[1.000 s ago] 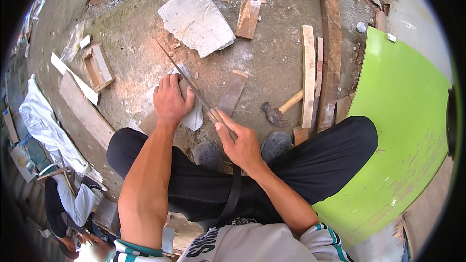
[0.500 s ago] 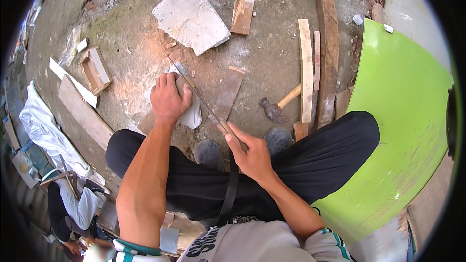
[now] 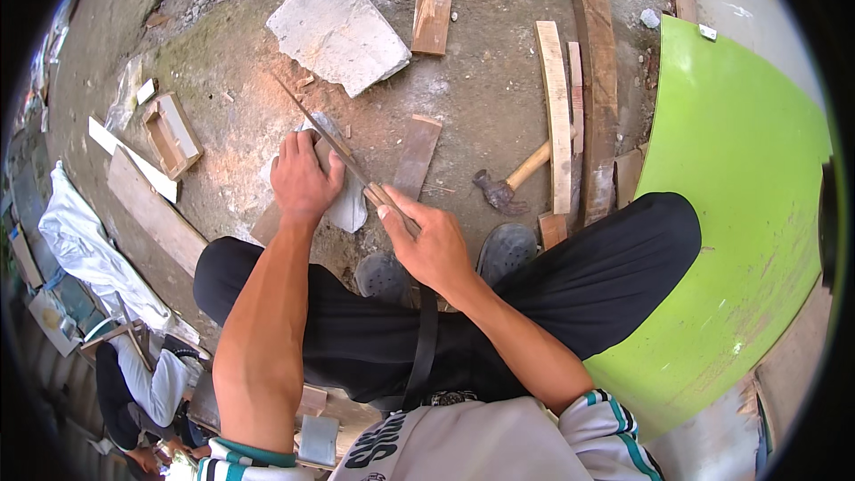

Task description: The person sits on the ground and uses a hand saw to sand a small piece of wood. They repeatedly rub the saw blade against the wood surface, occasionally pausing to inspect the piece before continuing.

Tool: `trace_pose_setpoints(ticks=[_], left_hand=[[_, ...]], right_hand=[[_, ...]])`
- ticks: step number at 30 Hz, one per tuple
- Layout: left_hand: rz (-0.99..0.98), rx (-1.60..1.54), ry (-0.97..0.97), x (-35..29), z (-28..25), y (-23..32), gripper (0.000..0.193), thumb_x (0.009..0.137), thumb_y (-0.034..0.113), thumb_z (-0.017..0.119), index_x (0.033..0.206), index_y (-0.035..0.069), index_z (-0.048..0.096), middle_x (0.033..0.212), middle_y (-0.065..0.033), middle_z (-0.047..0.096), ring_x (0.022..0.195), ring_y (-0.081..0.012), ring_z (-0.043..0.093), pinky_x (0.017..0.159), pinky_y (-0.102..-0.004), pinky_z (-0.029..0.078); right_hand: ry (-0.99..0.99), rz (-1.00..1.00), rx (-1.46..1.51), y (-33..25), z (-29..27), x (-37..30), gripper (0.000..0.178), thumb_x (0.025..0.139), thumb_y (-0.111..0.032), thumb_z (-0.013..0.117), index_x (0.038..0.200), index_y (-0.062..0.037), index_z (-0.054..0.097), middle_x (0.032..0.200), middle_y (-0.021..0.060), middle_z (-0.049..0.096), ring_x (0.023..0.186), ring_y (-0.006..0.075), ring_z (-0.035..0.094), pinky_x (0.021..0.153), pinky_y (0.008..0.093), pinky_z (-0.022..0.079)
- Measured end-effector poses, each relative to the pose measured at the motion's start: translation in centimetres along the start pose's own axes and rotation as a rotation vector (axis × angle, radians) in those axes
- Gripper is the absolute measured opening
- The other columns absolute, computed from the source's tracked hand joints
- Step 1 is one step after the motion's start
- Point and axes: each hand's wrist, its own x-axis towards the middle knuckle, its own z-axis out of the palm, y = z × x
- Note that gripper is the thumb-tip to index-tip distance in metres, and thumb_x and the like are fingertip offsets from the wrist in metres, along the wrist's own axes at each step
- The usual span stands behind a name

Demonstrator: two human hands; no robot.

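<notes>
My right hand (image 3: 432,245) is closed around the wooden handle of a handsaw (image 3: 346,152). Its narrow blade slants up and left, away from me. Fingers wrapped over it, my left hand (image 3: 301,180) presses a brown piece of wood (image 3: 323,151) down on a pale stone slab (image 3: 350,212). The blade runs along the right side of that hand, at the wood's end; how deep it sits in the wood I cannot tell. Between the saw and my feet lies a flat wooden board (image 3: 417,153).
A large white stone (image 3: 338,34) lies ahead, beside a short wood block (image 3: 432,20). To the right are a hammer (image 3: 503,194), long planks (image 3: 592,80) and a green sheet (image 3: 721,232). A hollow wooden box (image 3: 173,135) sits left. Another person (image 3: 160,383) is at lower left.
My right hand has pushed the saw forward and to the left, so its blade reaches farther past the wood. My left hand stays on the wood. The whole view has shifted slightly.
</notes>
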Motion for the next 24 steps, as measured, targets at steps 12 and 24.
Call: trace_pose_setpoints(ticks=[12,24], left_hand=[[-0.017,-0.017,0.011,0.1,-0.2,0.2,0.035,0.084,0.034,0.064,0.105,0.007,0.06,0.101,-0.0118,0.058,0.099,-0.0306,0.061,0.082,-0.0435,0.048],[-0.02,-0.036,0.035,0.0,-0.1,0.1,0.033,0.082,0.032,0.066,0.103,0.007,0.06,0.099,-0.0104,0.059,0.095,-0.0299,0.062,0.081,-0.043,0.049]], right_hand=[[0.134,-0.144,0.111,3.2,0.8,-2.1,0.042,0.1,-0.029,0.063,0.129,0.0009,0.066,0.094,0.0294,0.071,0.083,0.0434,0.072,0.07,0.0419,0.055],[0.127,-0.17,-0.024,1.0,0.5,-2.1,0.044,0.1,-0.031,0.061,0.129,0.0012,0.066,0.087,0.0319,0.068,0.082,0.046,0.069,0.071,0.0458,0.054]])
